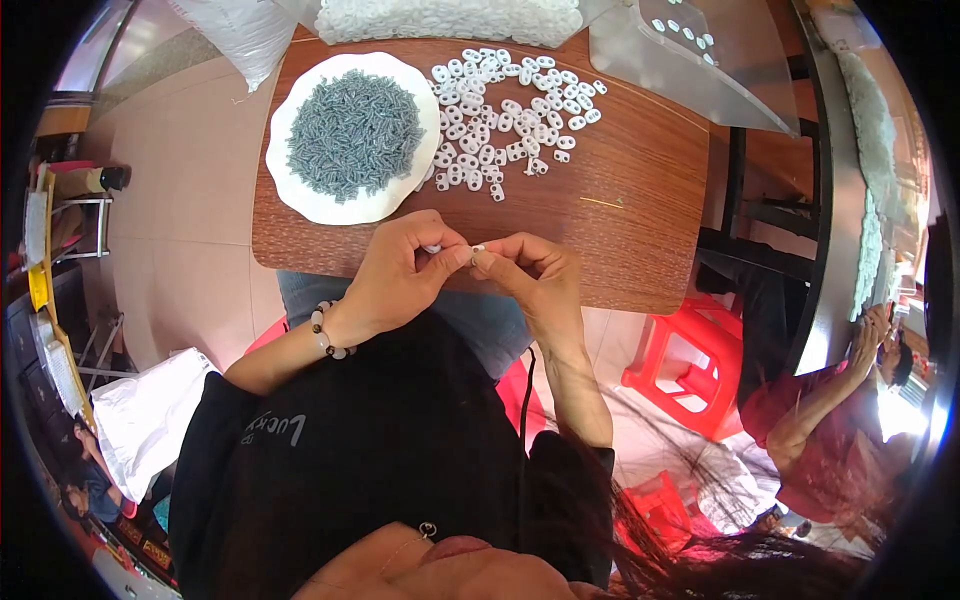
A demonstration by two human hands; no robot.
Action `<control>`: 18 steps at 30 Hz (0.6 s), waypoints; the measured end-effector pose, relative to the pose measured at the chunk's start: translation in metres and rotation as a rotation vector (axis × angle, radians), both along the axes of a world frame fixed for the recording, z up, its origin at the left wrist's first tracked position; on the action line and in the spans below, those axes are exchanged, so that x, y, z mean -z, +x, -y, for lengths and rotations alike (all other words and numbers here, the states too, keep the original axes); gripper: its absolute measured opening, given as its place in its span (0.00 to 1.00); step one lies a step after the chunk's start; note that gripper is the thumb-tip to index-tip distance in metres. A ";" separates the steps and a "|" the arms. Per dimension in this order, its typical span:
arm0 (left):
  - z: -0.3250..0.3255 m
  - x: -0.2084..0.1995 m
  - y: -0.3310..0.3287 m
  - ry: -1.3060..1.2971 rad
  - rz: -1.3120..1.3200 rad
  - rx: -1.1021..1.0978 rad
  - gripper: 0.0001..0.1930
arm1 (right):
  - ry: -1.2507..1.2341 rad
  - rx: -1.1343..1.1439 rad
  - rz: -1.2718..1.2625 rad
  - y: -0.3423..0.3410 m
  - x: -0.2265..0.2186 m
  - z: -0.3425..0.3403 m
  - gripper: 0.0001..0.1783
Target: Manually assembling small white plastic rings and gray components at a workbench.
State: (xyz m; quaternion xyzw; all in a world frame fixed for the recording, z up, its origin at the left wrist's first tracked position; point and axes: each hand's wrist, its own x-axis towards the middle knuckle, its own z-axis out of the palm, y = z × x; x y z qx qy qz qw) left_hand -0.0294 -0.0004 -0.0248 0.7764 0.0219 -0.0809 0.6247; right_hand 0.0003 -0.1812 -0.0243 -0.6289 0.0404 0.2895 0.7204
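My left hand (405,265) and my right hand (535,285) meet fingertip to fingertip over the near edge of the brown table (640,230). A small white plastic piece (478,251) is pinched between them, mostly covered by fingers. Another bit of white (432,248) shows inside the curled fingers of my left hand. Just beyond my left hand stands a white scalloped plate (283,165), heaped with small grey springs (355,135). Many loose white two-holed oval pieces (505,125) lie scattered to the right of the plate.
At the table's back is a clear container of white pieces (450,20). A translucent bin (690,65) is at the back right, a white sack (240,40) at the back left. A red stool (690,365) stands right. Another person (830,430) works at a dark table on the right.
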 end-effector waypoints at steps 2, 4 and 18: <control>0.000 -0.001 0.000 0.005 -0.003 0.000 0.04 | 0.023 -0.002 -0.039 0.000 0.000 0.001 0.06; 0.001 -0.002 0.001 0.013 -0.006 0.000 0.04 | 0.027 -0.005 -0.025 0.000 0.002 0.001 0.06; -0.011 -0.011 0.006 -0.388 -0.391 0.028 0.22 | 0.061 0.064 -0.048 0.003 0.005 0.003 0.07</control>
